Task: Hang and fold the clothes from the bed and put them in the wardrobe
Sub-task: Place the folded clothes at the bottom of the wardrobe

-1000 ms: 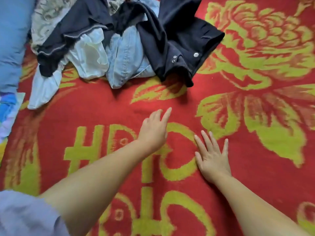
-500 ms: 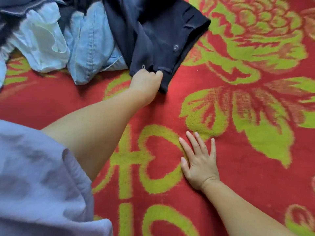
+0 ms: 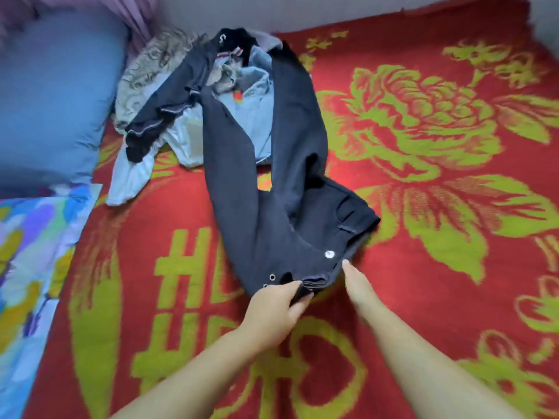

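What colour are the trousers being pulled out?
Dark navy trousers, with a silver snap at the waist, seen in the head view.

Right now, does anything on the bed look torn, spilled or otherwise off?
Nothing torn or spilled. The dark trousers are twisted, legs trailing back into the clothes pile. The left hand grips the waistband and the right hand touches it by the button.

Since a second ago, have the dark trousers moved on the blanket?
Yes. The left hand has dragged the dark trousers out of the clothes pile, waistband now over the yellow lettering.
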The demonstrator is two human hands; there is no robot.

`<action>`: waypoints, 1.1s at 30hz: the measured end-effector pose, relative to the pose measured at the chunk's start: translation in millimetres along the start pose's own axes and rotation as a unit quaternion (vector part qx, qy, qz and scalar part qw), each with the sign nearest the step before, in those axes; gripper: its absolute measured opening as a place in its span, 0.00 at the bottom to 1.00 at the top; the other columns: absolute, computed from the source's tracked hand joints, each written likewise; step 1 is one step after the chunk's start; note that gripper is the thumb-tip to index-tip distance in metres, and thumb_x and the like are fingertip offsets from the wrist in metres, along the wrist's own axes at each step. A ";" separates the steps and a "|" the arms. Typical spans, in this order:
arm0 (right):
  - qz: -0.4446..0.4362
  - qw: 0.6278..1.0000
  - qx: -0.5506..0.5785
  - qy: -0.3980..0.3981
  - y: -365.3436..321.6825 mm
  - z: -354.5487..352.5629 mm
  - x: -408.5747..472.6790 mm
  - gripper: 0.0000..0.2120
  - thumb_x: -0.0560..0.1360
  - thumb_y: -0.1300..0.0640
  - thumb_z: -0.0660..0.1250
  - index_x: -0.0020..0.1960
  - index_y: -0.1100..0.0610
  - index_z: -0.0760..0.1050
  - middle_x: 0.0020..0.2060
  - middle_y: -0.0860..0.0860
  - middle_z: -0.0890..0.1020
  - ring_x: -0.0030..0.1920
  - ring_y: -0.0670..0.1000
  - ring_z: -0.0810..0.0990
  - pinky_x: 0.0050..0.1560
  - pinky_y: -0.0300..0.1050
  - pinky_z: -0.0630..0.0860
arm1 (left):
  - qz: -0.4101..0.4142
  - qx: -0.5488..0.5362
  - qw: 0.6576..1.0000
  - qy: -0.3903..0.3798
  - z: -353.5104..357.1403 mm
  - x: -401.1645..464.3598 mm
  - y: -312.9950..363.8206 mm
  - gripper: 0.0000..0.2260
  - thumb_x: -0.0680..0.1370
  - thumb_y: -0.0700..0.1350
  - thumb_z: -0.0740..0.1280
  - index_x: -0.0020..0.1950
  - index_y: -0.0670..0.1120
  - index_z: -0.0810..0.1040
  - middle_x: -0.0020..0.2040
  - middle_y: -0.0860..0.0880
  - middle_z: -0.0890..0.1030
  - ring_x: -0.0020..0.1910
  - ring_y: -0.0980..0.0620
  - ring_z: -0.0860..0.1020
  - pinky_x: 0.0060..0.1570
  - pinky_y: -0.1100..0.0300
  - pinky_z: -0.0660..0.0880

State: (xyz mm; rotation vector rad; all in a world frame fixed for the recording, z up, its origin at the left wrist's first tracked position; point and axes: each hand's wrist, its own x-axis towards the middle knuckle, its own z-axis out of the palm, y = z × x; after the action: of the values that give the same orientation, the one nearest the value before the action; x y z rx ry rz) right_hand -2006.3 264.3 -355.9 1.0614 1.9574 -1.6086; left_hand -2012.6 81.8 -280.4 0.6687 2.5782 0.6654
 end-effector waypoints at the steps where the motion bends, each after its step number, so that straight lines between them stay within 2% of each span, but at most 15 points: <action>1: 0.055 0.980 0.189 -0.026 -17.0 -2.5 -23.1 0.22 0.82 0.43 0.50 0.62 0.57 0.74 0.58 0.56 0.80 0.57 0.57 0.79 0.58 0.54 0.72 | 0.007 -0.015 1.000 0.005 -15.7 -12.8 16.6 0.12 0.80 0.54 0.60 0.54 0.50 0.79 0.44 0.50 0.83 0.47 0.49 0.78 0.47 0.56 0.68; 2: 0.077 0.943 0.321 -0.039 -34.3 -7.6 -44.8 0.24 0.81 0.39 0.50 0.57 0.56 0.76 0.49 0.56 0.83 0.48 0.57 0.82 0.49 0.51 0.77 | 0.017 -0.026 0.999 0.010 -31.9 -24.0 33.5 0.11 0.80 0.53 0.61 0.51 0.49 0.78 0.43 0.50 0.82 0.45 0.50 0.77 0.46 0.57 0.67; 3: 0.075 0.923 0.375 -0.040 -53.0 -17.0 -65.0 0.24 0.81 0.39 0.52 0.52 0.56 0.77 0.43 0.55 0.84 0.40 0.56 0.84 0.39 0.47 0.80 | 0.027 -0.042 0.999 0.012 -49.3 -35.5 51.0 0.09 0.80 0.53 0.62 0.46 0.49 0.77 0.40 0.49 0.81 0.42 0.50 0.76 0.44 0.57 0.66; 6: 0.082 0.945 0.317 0.007 -105.4 -47.1 -111.2 0.15 0.81 0.51 0.61 0.43 0.62 0.75 0.28 0.55 0.82 0.24 0.52 0.80 0.21 0.39 0.74 | 0.064 -0.092 0.994 -0.006 -102.0 -70.6 100.7 0.15 0.79 0.50 0.64 0.34 0.53 0.65 0.28 0.52 0.70 0.32 0.53 0.67 0.37 0.60 0.61; 9: 0.107 0.976 0.190 0.000 -144.8 -75.3 -141.9 0.12 0.80 0.63 0.57 0.39 0.63 0.70 0.21 0.56 0.77 0.22 0.53 0.77 0.22 0.39 0.72 | 0.080 -0.125 0.988 -0.040 -143.4 -96.5 134.6 0.18 0.79 0.49 0.64 0.30 0.54 0.64 0.27 0.53 0.67 0.29 0.55 0.65 0.36 0.63 0.62; 11: 0.033 0.996 0.077 0.033 -173.3 -85.5 -164.9 0.07 0.78 0.66 0.57 0.47 0.65 0.73 0.32 0.58 0.79 0.30 0.52 0.78 0.32 0.41 0.74 | 0.080 -0.167 0.982 -0.033 -161.7 -108.3 146.9 0.13 0.79 0.48 0.65 0.34 0.53 0.70 0.30 0.55 0.71 0.31 0.59 0.67 0.37 0.62 0.65; 13: -0.099 0.992 -0.028 0.067 -207.5 -82.8 -190.7 0.18 0.75 0.67 0.57 0.63 0.57 0.72 0.41 0.54 0.78 0.37 0.53 0.77 0.34 0.38 0.73 | 0.053 -0.222 0.973 -0.017 -172.3 -117.7 149.2 0.03 0.77 0.48 0.68 0.51 0.53 0.78 0.43 0.58 0.79 0.41 0.63 0.75 0.47 0.64 0.71; 15: -0.205 0.971 -0.113 0.044 -244.8 -66.0 -221.2 0.25 0.72 0.68 0.54 0.63 0.49 0.70 0.37 0.50 0.78 0.34 0.51 0.77 0.29 0.35 0.72 | -0.005 -0.271 0.963 0.006 -181.8 -129.4 141.0 0.17 0.75 0.50 0.71 0.63 0.51 0.76 0.54 0.56 0.80 0.53 0.60 0.77 0.56 0.64 0.71; 18: -0.315 0.925 -0.212 0.008 -296.8 -19.1 -261.7 0.22 0.73 0.66 0.54 0.63 0.51 0.72 0.40 0.50 0.78 0.39 0.51 0.76 0.38 0.40 0.70 | -0.046 -0.351 0.933 0.067 -212.1 -153.5 116.6 0.12 0.75 0.51 0.70 0.50 0.42 0.82 0.39 0.52 0.80 0.39 0.56 0.77 0.44 0.56 0.72; 21: -0.388 0.889 -0.241 -0.035 -340.9 48.9 -319.1 0.11 0.76 0.64 0.56 0.52 0.53 0.73 0.34 0.48 0.74 0.35 0.50 0.73 0.32 0.39 0.68 | -0.068 -0.406 0.903 0.126 -253.7 -177.1 84.7 0.12 0.78 0.48 0.68 0.47 0.39 0.81 0.36 0.46 0.78 0.36 0.50 0.77 0.40 0.55 0.72; 24: -0.455 0.867 -0.164 -0.118 -380.9 113.3 -390.0 0.11 0.76 0.68 0.56 0.51 0.58 0.73 0.33 0.51 0.73 0.29 0.46 0.70 0.26 0.33 0.66 | -0.089 -0.346 0.901 0.245 -300.4 -200.5 64.1 0.15 0.77 0.52 0.68 0.36 0.43 0.76 0.30 0.50 0.73 0.29 0.54 0.72 0.30 0.66 0.65; 26: -0.485 0.855 -0.053 -0.173 -407.5 139.1 -438.8 0.10 0.76 0.70 0.56 0.49 0.59 0.73 0.34 0.54 0.74 0.30 0.48 0.72 0.31 0.35 0.70 | -0.096 -0.320 0.844 0.419 -336.4 -216.9 61.2 0.14 0.75 0.51 0.70 0.32 0.50 0.73 0.24 0.55 0.72 0.25 0.61 0.70 0.26 0.71 0.63; 28: -0.491 0.841 0.076 -0.213 -434.8 143.7 -482.2 0.08 0.76 0.69 0.57 0.46 0.59 0.73 0.34 0.56 0.75 0.32 0.53 0.74 0.36 0.44 0.73 | -0.031 -0.302 0.765 0.568 -373.1 -232.4 71.6 0.10 0.74 0.51 0.71 0.33 0.54 0.76 0.25 0.62 0.75 0.28 0.69 0.73 0.32 0.75 0.66; 30: -0.478 0.820 0.203 -0.239 -459.3 127.7 -511.6 0.07 0.76 0.68 0.58 0.43 0.59 0.72 0.29 0.55 0.75 0.28 0.52 0.75 0.33 0.44 0.73 | 0.065 -0.275 0.728 0.624 -403.4 -242.9 92.3 0.01 0.73 0.49 0.70 0.42 0.56 0.80 0.32 0.70 0.78 0.36 0.74 0.75 0.41 0.77 0.69; 33: -0.455 0.811 0.273 -0.245 -477.1 79.7 -521.3 0.04 0.75 0.65 0.60 0.42 0.60 0.72 0.27 0.54 0.76 0.26 0.50 0.75 0.31 0.41 0.75 | 0.152 -0.246 0.750 0.595 -419.8 -244.0 128.5 0.07 0.74 0.50 0.68 0.49 0.51 0.83 0.38 0.72 0.79 0.43 0.73 0.77 0.46 0.78 0.69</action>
State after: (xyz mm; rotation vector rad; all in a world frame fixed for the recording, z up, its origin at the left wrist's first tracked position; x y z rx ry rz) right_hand -2047.7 4.4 304.8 -0.3137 1.7165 -2.6939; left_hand -1970.6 -93.2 188.5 0.5450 3.0136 2.4412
